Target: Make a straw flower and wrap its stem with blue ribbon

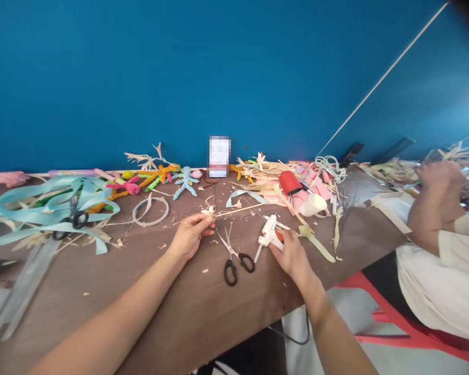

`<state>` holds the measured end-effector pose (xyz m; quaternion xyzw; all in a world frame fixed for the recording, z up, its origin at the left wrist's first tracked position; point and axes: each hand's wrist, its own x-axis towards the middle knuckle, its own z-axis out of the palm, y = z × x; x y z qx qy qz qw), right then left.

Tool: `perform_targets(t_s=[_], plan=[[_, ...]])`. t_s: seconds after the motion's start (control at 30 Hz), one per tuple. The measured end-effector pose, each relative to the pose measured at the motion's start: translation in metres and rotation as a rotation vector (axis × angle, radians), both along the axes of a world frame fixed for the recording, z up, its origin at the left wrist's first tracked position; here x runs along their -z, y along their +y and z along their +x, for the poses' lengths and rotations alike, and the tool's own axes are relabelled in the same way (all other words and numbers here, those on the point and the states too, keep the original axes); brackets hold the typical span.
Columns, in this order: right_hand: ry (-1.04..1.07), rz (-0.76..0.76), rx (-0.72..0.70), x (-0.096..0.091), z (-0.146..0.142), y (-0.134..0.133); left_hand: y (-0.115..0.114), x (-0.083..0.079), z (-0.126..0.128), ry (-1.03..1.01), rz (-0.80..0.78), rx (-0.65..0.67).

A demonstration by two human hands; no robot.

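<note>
My left hand (189,234) is closed in a pinch on a small cream-coloured folded leaf piece (208,212), held just above the brown table (203,307). My right hand (291,252) is wrapped round the handle of a white glue gun (269,234) that rests low over the table, its nozzle pointing up and left. Black-handled scissors (234,258) lie open on the table between the two hands. A thin pale strip (238,210) runs from the leaf piece towards the right.
Light blue ribbons (42,205) with another pair of scissors lie at the left. Colourful twisted figures (156,179), a ring of strip (150,211), a red cup (289,182), a white cup (312,204) and heaps of dried leaf strips crowd the back. Another person's arm (433,208) works at the right.
</note>
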<state>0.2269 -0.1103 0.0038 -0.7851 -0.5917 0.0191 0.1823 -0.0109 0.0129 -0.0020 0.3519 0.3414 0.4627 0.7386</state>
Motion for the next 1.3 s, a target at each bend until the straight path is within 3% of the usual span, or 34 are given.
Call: perform_targets(t_s=[0.1,0.23,0.33,0.47,0.7,0.8,0.9,1.0,1.13,1.3], plan=[[0.032,0.086,0.016,-0.011,0.012,-0.007,0.000,0.000,0.000,0.001,-0.007,-0.003],[-0.034,0.220,0.193,-0.031,0.051,-0.016,0.000,0.000,0.000,0.006,-0.007,-0.009],[-0.217,0.087,0.160,-0.035,0.074,-0.016,0.000,0.000,0.001,0.010,-0.009,-0.007],[-0.368,-0.074,0.023,-0.026,0.077,-0.007,-0.001,0.000,0.001,0.011,-0.008,-0.011],[-0.344,-0.153,0.029,-0.018,0.080,-0.001,-0.002,-0.001,0.000,0.012,-0.009,-0.006],[-0.225,-0.056,0.078,-0.022,0.079,-0.004,-0.001,-0.002,0.001,0.018,-0.010,-0.009],[-0.023,0.188,0.073,-0.033,0.062,-0.001,-0.001,-0.002,0.002,0.026,-0.010,-0.004],[0.134,0.351,-0.094,-0.046,0.021,0.011,-0.001,-0.002,0.002,0.029,0.007,0.017],[0.149,0.422,-0.336,-0.055,-0.044,0.035,-0.002,-0.002,0.001,0.027,0.027,0.044],[-0.002,0.446,-0.525,-0.041,-0.094,0.064,-0.002,0.000,-0.002,-0.021,0.064,0.074]])
